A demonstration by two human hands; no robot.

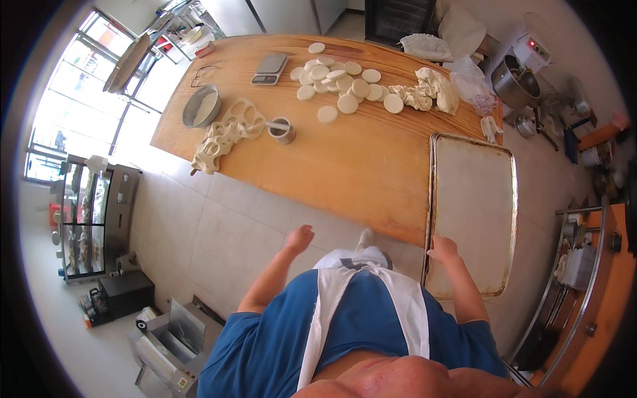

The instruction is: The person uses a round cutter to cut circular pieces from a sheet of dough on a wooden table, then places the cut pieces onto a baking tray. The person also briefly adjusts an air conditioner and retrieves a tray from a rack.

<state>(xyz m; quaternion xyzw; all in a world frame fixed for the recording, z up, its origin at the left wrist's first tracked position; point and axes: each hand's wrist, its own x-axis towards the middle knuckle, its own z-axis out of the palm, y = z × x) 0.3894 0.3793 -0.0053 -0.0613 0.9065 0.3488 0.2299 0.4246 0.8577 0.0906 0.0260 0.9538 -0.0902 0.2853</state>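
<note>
My left hand (299, 239) hangs over the floor in front of the wooden table (348, 174), fingers loosely curled, nothing visible in it. My right hand (444, 249) is at the left rim of a large metal baking tray (475, 199); whether it grips the rim I cannot tell. Pale dough rounds (347, 103), some overlapping, lie across the table's far part. To their right sits a torn lump of dough (438, 89). A dough sheet with round cut-outs (226, 132) lies at the left, beside a metal cup (282, 133) with a pale-handled tool across it.
A bowl of flour (201, 107), eyeglasses (203, 74) and a digital scale (269, 68) are on the table's far left. A plastic bag (473, 84) rests at the right end. Beyond stands a dough mixer (517, 82). A metal shelf unit (572, 288) stands at the right.
</note>
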